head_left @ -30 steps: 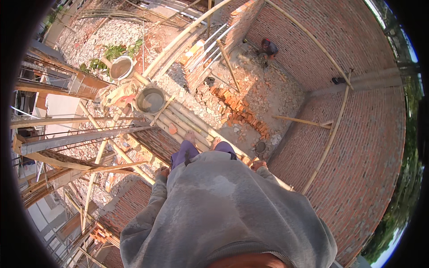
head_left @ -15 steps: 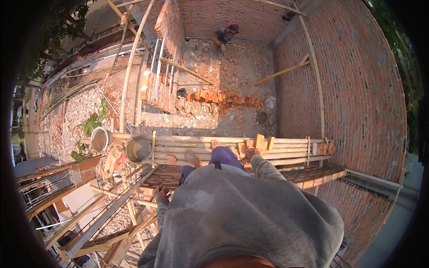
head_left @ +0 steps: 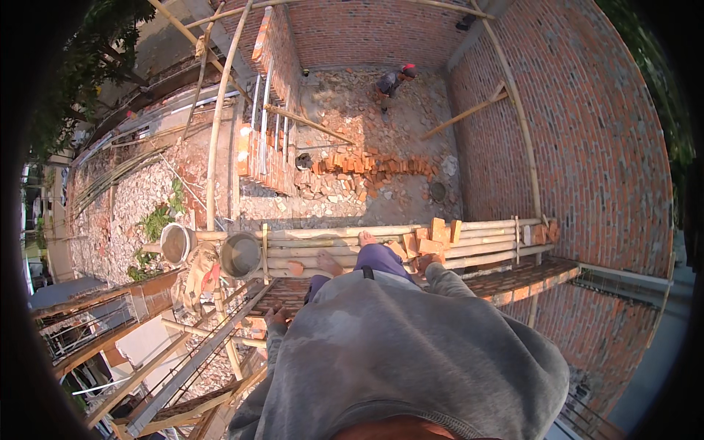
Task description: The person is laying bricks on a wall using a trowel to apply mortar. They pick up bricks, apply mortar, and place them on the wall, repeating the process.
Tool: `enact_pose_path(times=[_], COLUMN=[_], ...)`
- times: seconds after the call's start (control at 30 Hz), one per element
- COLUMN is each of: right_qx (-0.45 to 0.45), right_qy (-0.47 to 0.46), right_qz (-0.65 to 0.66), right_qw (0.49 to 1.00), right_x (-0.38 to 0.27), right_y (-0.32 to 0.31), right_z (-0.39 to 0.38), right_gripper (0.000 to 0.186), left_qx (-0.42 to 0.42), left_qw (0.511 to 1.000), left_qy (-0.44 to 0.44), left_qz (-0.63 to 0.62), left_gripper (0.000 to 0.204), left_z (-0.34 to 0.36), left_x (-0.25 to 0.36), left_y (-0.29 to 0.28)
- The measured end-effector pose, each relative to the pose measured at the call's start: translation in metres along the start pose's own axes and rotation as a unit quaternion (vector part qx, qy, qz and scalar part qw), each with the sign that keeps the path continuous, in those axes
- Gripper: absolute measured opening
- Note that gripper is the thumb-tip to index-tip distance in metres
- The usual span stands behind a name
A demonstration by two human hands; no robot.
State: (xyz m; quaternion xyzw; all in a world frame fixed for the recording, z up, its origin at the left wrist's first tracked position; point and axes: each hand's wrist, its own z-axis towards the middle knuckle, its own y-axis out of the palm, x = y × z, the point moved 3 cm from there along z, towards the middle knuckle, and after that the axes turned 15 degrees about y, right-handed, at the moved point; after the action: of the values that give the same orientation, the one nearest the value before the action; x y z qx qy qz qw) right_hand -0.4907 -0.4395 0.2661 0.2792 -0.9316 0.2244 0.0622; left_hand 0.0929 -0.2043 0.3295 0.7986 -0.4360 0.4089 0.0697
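My right hand (head_left: 429,261) reaches down to the bamboo platform, its fingers against an orange brick (head_left: 431,247) that it seems to grip; the fingertips are partly hidden. Several more loose bricks (head_left: 438,229) lean and lie in a small heap just beyond that hand. My left hand (head_left: 276,320) hangs low at my left side, near the top of a brick wall (head_left: 282,295). Its fingers look loosely apart, with nothing seen in them.
My bare feet stand on bamboo poles (head_left: 315,252) high above a rubble floor. At left are two buckets, one grey (head_left: 241,254) and one pale (head_left: 177,243), beside a tan sack (head_left: 194,279). Below, a person (head_left: 394,81) stands beyond a row of bricks (head_left: 367,163).
My right hand has shifted slightly right along the brick heap. The person below has moved a little to the right. The whole view has swung slightly.
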Motion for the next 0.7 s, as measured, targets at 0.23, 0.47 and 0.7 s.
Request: enact_pose_path(times=[0.23, 0.47, 0.7], right_qx=[-0.042, 0.194, 0.131], right_qy=[0.082, 0.03, 0.05], right_qz=[0.12, 0.234, 0.298], right_qw=[0.989, 0.952, 0.944], right_x=[-0.019, -0.037, -0.047], right_y=[-0.027, -0.017, 0.023], right_z=[-0.004, 0.035, 0.074], right_gripper=[0.024, 0.023, 0.042], left_qx=[0.001, 0.011, -0.001], left_qw=[1.0, 0.999, 1.0], left_qy=[0.02, -0.044, -0.017], left_qz=[-0.02, -0.016, 0.004], left_gripper=[0.041, 0.041, 0.04], left_z=[0.017, 0.006, 0.011], left_x=[-0.051, -0.032, 0.006], left_y=[-0.043, -0.059, -0.05])
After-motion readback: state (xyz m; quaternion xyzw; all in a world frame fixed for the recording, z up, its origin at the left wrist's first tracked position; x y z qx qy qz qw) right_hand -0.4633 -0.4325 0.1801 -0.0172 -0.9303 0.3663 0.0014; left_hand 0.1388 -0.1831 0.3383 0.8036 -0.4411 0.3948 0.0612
